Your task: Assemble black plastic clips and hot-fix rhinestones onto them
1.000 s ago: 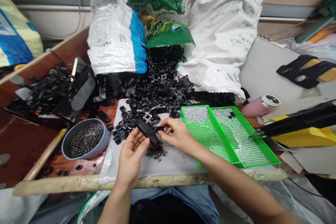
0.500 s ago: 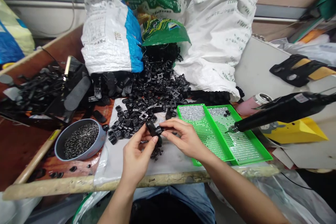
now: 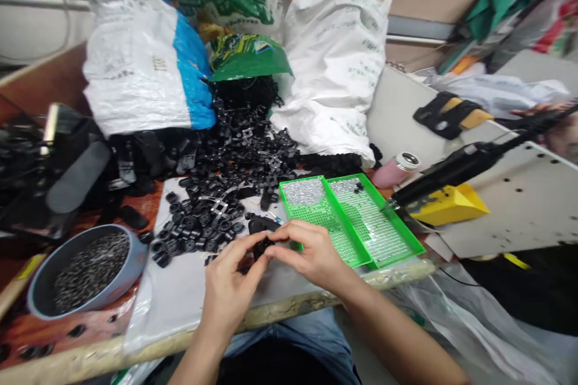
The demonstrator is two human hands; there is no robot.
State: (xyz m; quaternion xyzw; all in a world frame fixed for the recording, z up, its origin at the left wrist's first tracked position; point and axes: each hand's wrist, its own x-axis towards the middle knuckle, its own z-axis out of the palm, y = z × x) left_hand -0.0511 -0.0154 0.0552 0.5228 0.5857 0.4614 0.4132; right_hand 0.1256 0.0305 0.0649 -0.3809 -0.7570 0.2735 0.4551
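My left hand (image 3: 232, 274) and my right hand (image 3: 311, 252) meet above the front of the work surface. Between their fingertips is a small dark black plastic part (image 3: 262, 245), partly hidden by the fingers and blurred. Thumb and forefinger of each hand close on it. Just behind the fingers shows a rounded, flat black piece (image 3: 259, 224); whether it joins the held part I cannot tell. Small round black wheel-like parts (image 3: 205, 222) lie heaped beyond my left hand. To the right of my right hand are two green perforated trays (image 3: 366, 261) holding small silvery pieces.
A blue-grey bowl (image 3: 135, 264) of small metal pieces stands at left. Behind the heap are a white-and-blue sack (image 3: 139, 72), a green bag (image 3: 248, 57) and a white sack (image 3: 334, 66). A black power screwdriver (image 3: 447, 171) and pink flask (image 3: 392, 171) sit at right.
The view has swung right, so the bench appears further left. My fingertips have drawn closer together, and the black part between them is turned and more covered.
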